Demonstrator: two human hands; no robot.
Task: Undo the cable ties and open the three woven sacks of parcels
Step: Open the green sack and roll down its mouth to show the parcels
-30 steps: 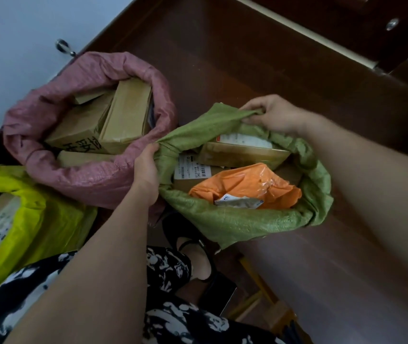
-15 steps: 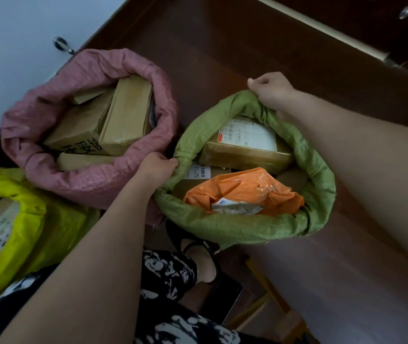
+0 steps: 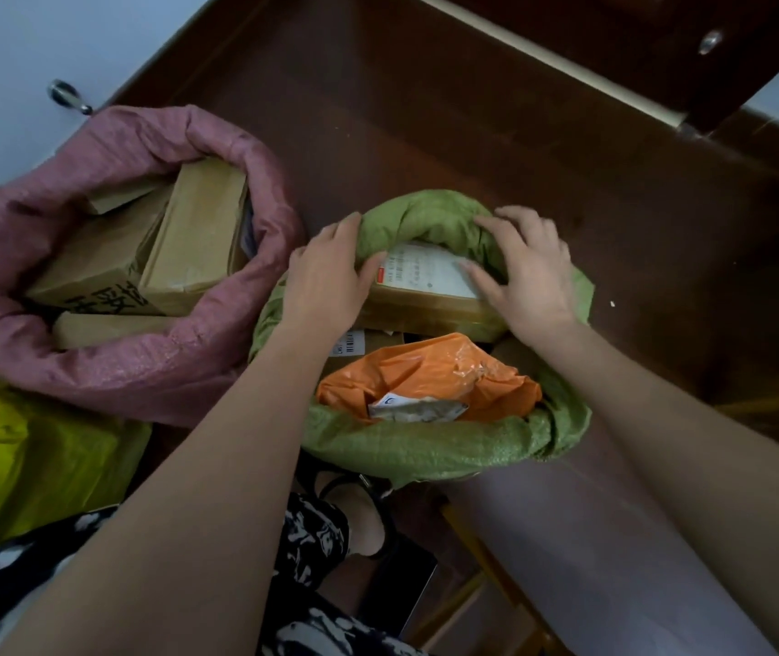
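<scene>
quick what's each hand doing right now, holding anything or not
Left hand: fingers curled round the rolled rim of the green sack.
Right hand: open, fingers spread on the sack's far rim and the labelled box.

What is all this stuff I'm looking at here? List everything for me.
Green sack: one, green, centre, open.
Pink sack: one, pink, left, open.
Yellow sack: one, yellow, lower left.
Boxes: several, brown, in the pink sack.
Labelled box: one, brown, in the green sack.
Orange bag: one, in the green sack.
Floor: dark brown wood.
Left hand: gripping the green sack's rim.
Right hand: on the green sack's far rim.
</scene>
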